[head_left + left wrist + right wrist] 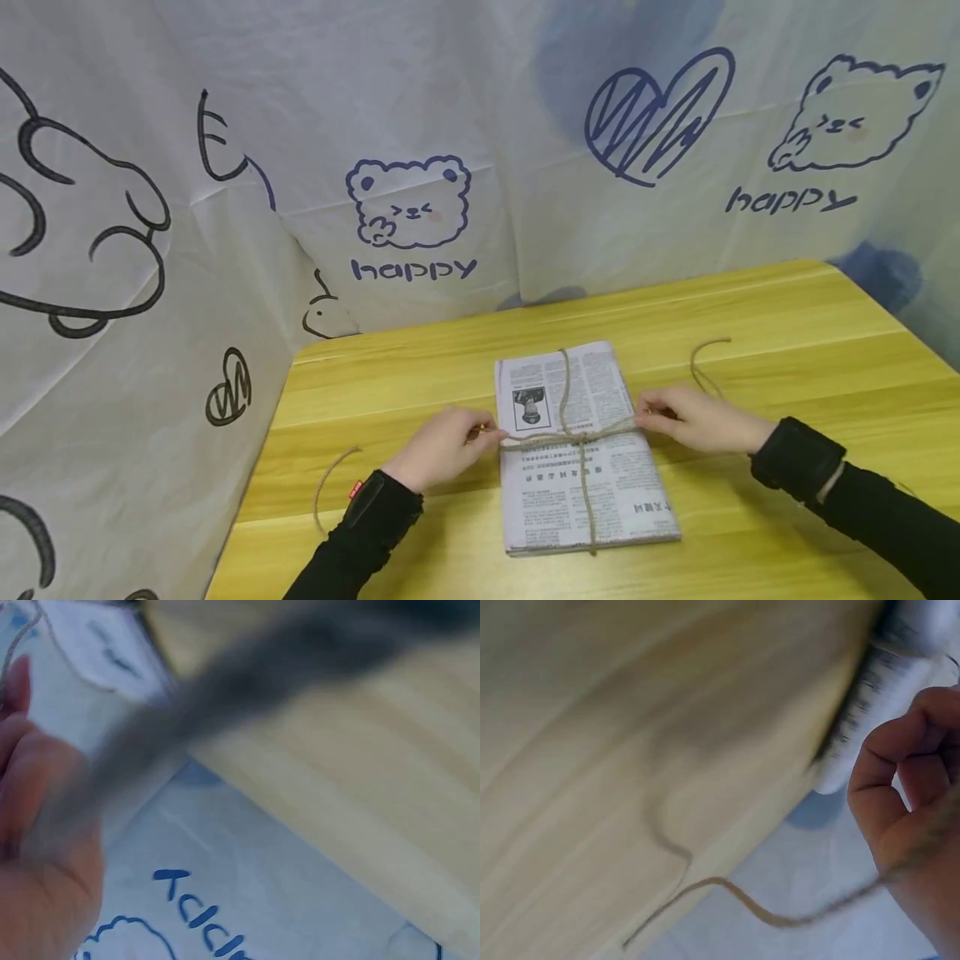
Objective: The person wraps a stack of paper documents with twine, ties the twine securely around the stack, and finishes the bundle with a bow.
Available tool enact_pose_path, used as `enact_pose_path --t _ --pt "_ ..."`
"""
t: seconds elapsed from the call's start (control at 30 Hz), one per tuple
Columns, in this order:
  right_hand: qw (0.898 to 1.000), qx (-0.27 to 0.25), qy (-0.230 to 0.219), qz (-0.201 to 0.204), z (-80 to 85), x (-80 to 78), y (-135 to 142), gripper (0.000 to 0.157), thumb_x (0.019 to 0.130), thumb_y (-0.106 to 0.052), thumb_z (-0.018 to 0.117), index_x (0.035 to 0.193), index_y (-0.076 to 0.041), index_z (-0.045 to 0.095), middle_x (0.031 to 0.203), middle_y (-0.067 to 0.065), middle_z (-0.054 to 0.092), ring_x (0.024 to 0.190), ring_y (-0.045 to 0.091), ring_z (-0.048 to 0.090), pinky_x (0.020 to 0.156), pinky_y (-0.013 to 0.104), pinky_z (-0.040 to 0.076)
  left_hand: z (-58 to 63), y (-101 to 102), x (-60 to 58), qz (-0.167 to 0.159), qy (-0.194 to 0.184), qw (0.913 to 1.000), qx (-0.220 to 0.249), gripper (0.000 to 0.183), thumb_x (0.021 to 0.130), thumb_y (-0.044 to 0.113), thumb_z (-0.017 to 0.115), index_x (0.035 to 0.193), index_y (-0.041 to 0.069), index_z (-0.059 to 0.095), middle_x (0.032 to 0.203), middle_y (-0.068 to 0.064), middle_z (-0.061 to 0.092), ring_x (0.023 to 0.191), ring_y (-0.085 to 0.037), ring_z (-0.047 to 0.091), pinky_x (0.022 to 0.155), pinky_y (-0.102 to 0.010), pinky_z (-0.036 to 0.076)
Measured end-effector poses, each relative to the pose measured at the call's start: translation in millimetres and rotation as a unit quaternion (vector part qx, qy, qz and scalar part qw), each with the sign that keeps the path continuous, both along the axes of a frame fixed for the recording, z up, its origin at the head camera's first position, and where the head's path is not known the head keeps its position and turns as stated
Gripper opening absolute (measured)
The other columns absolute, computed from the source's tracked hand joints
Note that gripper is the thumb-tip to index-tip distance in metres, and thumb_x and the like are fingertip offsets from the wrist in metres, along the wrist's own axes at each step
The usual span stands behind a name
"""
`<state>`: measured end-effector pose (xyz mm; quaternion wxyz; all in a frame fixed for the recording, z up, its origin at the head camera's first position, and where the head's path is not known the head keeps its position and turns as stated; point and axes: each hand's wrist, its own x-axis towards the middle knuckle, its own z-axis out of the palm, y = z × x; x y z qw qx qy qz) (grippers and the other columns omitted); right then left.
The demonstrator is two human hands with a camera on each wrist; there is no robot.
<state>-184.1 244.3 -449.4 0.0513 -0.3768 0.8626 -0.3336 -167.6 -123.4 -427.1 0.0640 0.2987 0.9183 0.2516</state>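
A folded stack of newspapers lies on the wooden table, with tan twine running lengthwise and crosswise over it. The strands meet near the middle of the top sheet. At the stack's left edge my left hand pinches one strand between thumb and fingertips. My right hand pinches the other strand at the right edge, so the crosswise twine stretches between both hands. In the right wrist view, a twine tail trails from the right hand. The left wrist view is partly covered by a blurred dark strip.
One loose twine end curls beside the left wrist, and another arcs above the right hand. A pale cloth printed with bears and hearts hangs behind and to the left of the table.
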Motion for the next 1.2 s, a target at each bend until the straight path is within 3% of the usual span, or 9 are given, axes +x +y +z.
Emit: enact_pose_path --t 0.2,0.33,0.43,0.6,0.83,1.03,1.2 --pt "0.997 -0.054 -0.033 0.043 22.7 -4.2 0.2 0.025 0.1 -0.018 0.05 0.076 -0.015 0.055 0.063 -0.012 0.036 0.053 -0.001 0.033 0.049 0.018 0.031 23.1 4.8 -2.7 0.001 0.071 0.9968 0.037 0.022 0.098 0.031 0.052 0.08 0.021 0.06 0.058 0.008 0.037 0.049 -0.005 0.033 0.05 -0.02 0.025" --pt "0.991 -0.062 -0.088 0.075 26.3 -4.2 3.8 0.03 0.1 -0.015 0.049 0.071 -0.011 0.051 0.061 -0.01 0.033 0.051 0.0 0.029 0.047 0.019 0.029 28.2 -2.2 -2.3 0.01 0.108 0.9939 0.022 0.021 0.096 0.029 0.057 0.078 0.022 0.063 0.06 0.011 0.043 0.051 -0.004 0.037 0.051 -0.021 0.027" --pt "0.989 -0.055 -0.102 0.089 24.8 -3.9 7.4 0.032 0.1 -0.014 0.05 0.068 -0.012 0.049 0.06 -0.01 0.031 0.05 0.0 0.028 0.047 0.018 0.028 27.3 -8.0 -1.6 0.013 0.125 0.992 0.005 0.017 0.093 0.028 0.062 0.078 0.024 0.07 0.064 0.014 0.052 0.054 -0.005 0.042 0.051 -0.021 0.03" --pt "0.988 -0.041 -0.112 0.098 20.5 -3.4 13.2 0.032 0.098 -0.011 0.053 0.066 -0.011 0.049 0.061 -0.012 0.033 0.051 -0.002 0.03 0.048 0.016 0.028 16.7 -14.2 0.3 0.008 0.115 0.9929 -0.029 0.018 0.091 0.028 0.064 0.079 0.019 0.075 0.069 0.013 0.059 0.05 -0.004 0.043 0.048 -0.021 0.028" --pt "0.987 -0.014 -0.124 0.105 13.1 -5.3 16.1 0.031 0.096 -0.01 0.055 0.065 -0.005 0.053 0.061 -0.014 0.036 0.052 -0.003 0.032 0.05 0.015 0.029 -1.2 -16.8 0.3 0.015 0.11 0.9913 -0.07 0.022 0.091 0.029 0.064 0.076 0.017 0.076 0.065 0.011 0.06 0.043 -0.004 0.033 0.045 -0.02 0.02" --pt "0.986 0.003 -0.138 0.098 5.8 -4.6 16.6 0.032 0.096 -0.013 0.055 0.064 -0.009 0.054 0.059 -0.014 0.035 0.05 -0.002 0.033 0.049 0.015 0.029 -8.0 -16.6 2.0 0.025 0.098 0.9909 -0.09 0.021 0.09 0.029 0.064 0.082 0.016 0.077 0.072 0.008 0.066 0.049 -0.003 0.04 0.046 -0.02 0.027" --pt "0.988 0.006 -0.128 0.086 3.0 -1.9 16.7 0.031 0.097 -0.015 0.055 0.066 -0.011 0.055 0.059 -0.014 0.037 0.05 -0.003 0.035 0.049 0.015 0.031 -9.4 -18.9 2.8 0.025 0.07 0.9949 -0.068 0.021 0.092 0.028 0.062 0.088 0.015 0.077 0.073 0.008 0.066 0.05 -0.004 0.043 0.048 -0.021 0.03"
